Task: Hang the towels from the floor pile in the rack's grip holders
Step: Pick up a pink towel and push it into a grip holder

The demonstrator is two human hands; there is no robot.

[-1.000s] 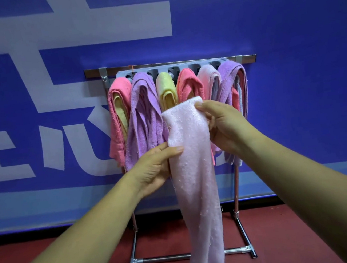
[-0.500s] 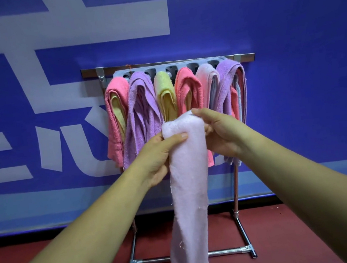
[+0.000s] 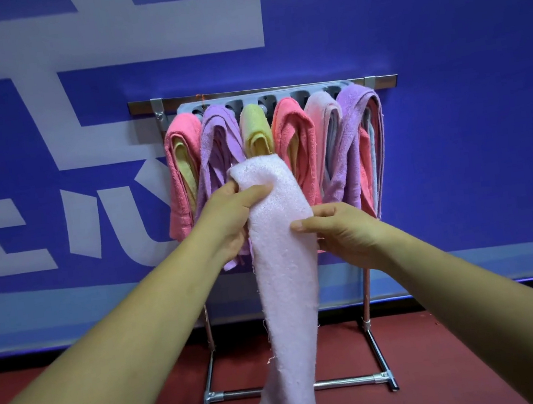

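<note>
Your left hand grips the towel just under its folded top, thumb across the front and fingers tucked behind; your right hand pinches the towel's right edge a little lower, thumb in front, the other fingers hidden by the cloth; the towel is doubled over at the top and held in front of the rack, below the middle of the holder strip, its tail hanging down towards the floor without clearly reaching it; six hung towels fill the strip from its left end to its right end, and dark slots show between their tops, though you cannot tell from here which of them is free; the floor pile is out of view. The step in hand looks like shaping the fold before it goes in; next you will likely need to lift the folded top to an empty slot near the strip's middle, push it up into the grip with both hands keeping the fold narrow, and avoid dragging the neighbours loose.
</note>
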